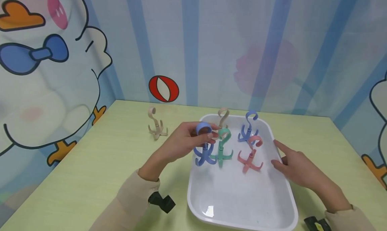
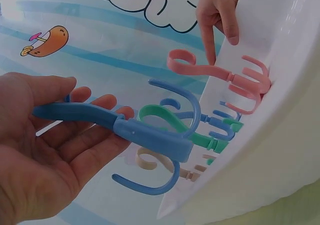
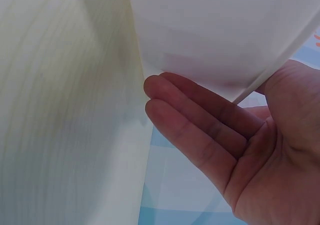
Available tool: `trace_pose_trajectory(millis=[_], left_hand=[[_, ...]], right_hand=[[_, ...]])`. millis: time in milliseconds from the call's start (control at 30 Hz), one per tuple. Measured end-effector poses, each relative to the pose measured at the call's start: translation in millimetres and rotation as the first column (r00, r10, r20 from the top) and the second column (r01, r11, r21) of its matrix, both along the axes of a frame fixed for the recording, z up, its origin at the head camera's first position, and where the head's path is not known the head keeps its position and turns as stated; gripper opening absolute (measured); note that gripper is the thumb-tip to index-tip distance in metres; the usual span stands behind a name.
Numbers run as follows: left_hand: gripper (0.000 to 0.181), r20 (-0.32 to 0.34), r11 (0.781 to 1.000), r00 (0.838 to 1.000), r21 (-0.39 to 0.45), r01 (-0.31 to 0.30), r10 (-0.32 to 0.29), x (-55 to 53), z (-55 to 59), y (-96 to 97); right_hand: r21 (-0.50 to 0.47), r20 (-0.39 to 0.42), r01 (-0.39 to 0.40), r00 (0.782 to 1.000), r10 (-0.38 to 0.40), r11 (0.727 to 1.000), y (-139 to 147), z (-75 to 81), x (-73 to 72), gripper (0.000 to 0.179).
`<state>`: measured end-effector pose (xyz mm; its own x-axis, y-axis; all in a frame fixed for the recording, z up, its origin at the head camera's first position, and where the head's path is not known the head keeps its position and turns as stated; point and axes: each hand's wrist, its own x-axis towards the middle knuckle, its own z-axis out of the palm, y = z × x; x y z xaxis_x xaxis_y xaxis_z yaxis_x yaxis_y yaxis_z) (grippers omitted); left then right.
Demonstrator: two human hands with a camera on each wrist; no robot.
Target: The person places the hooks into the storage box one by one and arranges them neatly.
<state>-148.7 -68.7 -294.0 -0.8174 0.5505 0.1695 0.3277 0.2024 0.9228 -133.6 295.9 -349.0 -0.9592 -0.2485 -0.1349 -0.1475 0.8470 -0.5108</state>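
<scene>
My left hand (image 1: pixel 184 140) holds a blue rotating hook hanger (image 1: pixel 205 153) by its curved top, over the left side of a white tray (image 1: pixel 242 197). Its upturned prongs hang below the fingers; the left wrist view shows the same blue hanger (image 2: pixel 155 140) close up, thumb and fingers around the curl. Standing in the tray are a green hanger (image 1: pixel 221 152), a pink hanger (image 1: pixel 249 160), another blue hanger (image 1: pixel 248 131) and a beige hanger (image 1: pixel 223 115), partly hidden by my hand. My right hand (image 1: pixel 299 165) grips the tray's right rim, fingers along the outer wall (image 3: pixel 200 40).
Left of the tray, a second beige hanger (image 1: pixel 156 128) stands on the pale yellow-green table (image 1: pixel 90 177). A blue striped backdrop (image 1: pixel 211 49) with cartoon figures rises behind the table and along its sides.
</scene>
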Motion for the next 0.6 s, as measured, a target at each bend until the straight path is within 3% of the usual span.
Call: trace_pose_trajectory(millis=[600], left_hand=[[0.035,0.038,0.998,0.997,0.003,0.062,-0.062,6.5,-7.2,21.6]], right_hand=[[-0.015,-0.003,0.001,1.0,-0.001,1.0,0,-1.5,0.3,0.083]])
